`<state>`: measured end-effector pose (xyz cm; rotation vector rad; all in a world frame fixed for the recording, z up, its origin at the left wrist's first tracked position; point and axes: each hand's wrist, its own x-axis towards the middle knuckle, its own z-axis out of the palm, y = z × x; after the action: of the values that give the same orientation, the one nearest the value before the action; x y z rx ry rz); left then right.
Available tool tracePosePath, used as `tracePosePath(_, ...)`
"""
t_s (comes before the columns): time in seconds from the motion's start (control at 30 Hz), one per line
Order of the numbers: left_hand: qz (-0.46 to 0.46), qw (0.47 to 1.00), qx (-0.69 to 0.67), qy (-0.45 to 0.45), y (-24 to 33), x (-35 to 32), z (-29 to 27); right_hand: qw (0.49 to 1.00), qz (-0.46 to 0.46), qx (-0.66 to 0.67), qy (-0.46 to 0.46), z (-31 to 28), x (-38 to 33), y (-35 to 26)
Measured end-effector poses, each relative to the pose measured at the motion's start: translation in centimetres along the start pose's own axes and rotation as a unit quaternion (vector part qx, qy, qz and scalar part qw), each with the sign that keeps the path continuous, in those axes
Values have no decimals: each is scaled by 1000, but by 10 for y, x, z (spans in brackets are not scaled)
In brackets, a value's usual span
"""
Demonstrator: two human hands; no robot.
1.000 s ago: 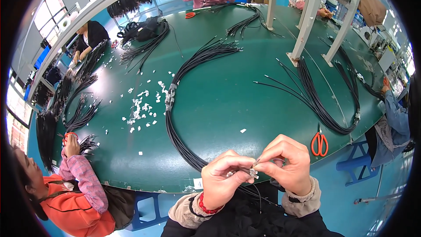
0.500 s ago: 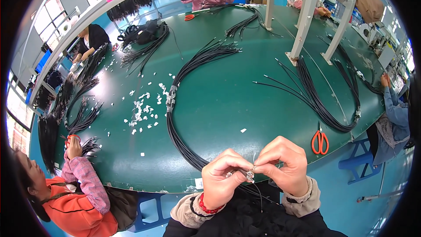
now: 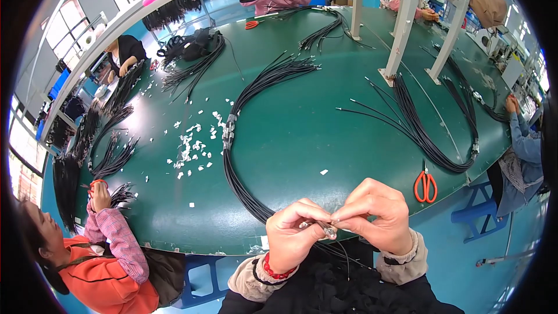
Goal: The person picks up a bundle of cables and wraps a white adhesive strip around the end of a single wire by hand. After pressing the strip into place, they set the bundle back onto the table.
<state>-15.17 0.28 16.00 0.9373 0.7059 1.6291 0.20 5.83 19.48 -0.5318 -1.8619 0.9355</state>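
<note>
A curved bundle of thin black cables (image 3: 237,183) runs along the green table (image 3: 302,134) to the near edge, where my left hand (image 3: 295,232) is closed round it. Silvery-white bits (image 3: 330,232) show on the cables just beyond my left thumb. Up against that spot, my right hand (image 3: 375,215) pinches with thumb and forefinger; whatever lies between those fingertips is too small to make out. Loose cable ends (image 3: 347,259) hang below my hands over my lap.
Red-handled scissors (image 3: 425,186) lie right of my hands. White scraps (image 3: 192,148) litter the table's left side. Another cable bundle (image 3: 415,122) curves at the right, near white metal posts (image 3: 404,29). A co-worker in orange (image 3: 110,273) sits close at left; others sit around the table.
A thin pale strip that stuck up between my fingertips no longer shows. My hands stay nearly in place. At far left, a co-worker's arm has shifted.
</note>
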Motion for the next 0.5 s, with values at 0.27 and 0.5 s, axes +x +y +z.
tracePosePath(0.27, 167, 962, 216, -11, 1, -1, -3, 999, 4, -25, 36, 7, -2, -2)
tracePosePath(0.5, 125, 975, 185, 1, -3, -4, -5, 996, -21, -70, 41, 6, 0, -2)
